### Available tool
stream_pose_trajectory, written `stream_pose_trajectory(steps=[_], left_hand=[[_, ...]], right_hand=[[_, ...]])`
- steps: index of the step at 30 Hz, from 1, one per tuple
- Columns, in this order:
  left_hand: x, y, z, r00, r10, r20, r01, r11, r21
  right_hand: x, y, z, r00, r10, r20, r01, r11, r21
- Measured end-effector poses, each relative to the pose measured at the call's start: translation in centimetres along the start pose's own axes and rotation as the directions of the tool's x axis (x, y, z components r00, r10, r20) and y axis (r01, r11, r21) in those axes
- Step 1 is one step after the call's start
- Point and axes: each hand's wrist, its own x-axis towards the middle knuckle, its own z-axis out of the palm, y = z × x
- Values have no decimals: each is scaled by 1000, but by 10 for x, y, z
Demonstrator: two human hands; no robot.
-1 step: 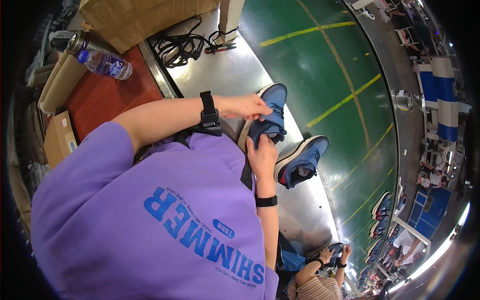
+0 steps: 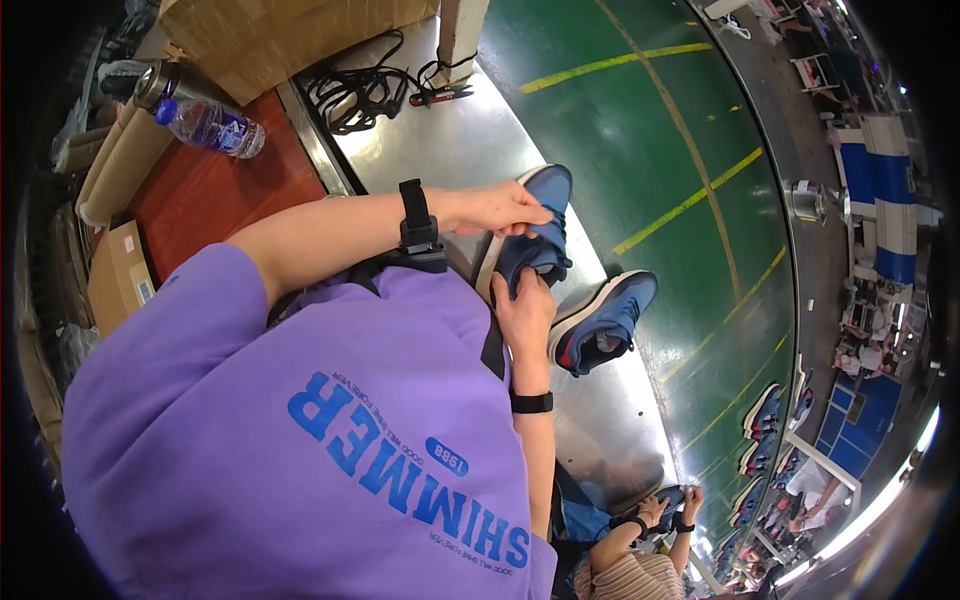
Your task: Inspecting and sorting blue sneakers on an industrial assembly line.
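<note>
A blue running shoe [image 2: 548, 190] with a white sole rests on the metal ledge close to my body, its toe pointing away. My right hand [image 2: 526, 312] grips it at the heel end, with the thumb and fingers at the collar. Over the lacing, my left hand [image 2: 505, 212] has its fingertips pinched together; whatever they hold is too small to make out. A second blue shoe [image 2: 606, 325], showing red near the heel, stands on the ledge to the right of the first, untouched.
Beyond the metal ledge [image 2: 400, 145] runs a green belt [image 2: 600, 120] with yellow lines. Black cords [image 2: 360, 95] and red-handled snips [image 2: 440, 96] lie at upper left, near a water bottle [image 2: 215, 130] and a cardboard box [image 2: 290, 45]. A co-worker's hands [image 2: 655, 512] handle another shoe at lower right.
My left hand's fingertips have shifted slightly outward over the lacing. The held shoe's toe has tipped a little to the left. My right hand stays in place.
</note>
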Motion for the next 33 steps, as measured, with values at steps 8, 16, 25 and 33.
stream_pose_trajectory(steps=[8,16,25,33], left_hand=[[5,0,-5,996,-87,11,87,996,-18],[1,-9,7,990,-115,-87,122,990,77],[4,-16,2,955,-265,-131,295,871,392],[13,-32,7,935,272,-230,-232,955,185]], right_hand=[[4,2,-5,998,47,-48,-35,970,240],[6,3,-7,998,66,-2,-64,973,222],[14,3,16,998,5,-61,-1,998,70],[13,-8,15,994,-21,-107,21,1000,6]])
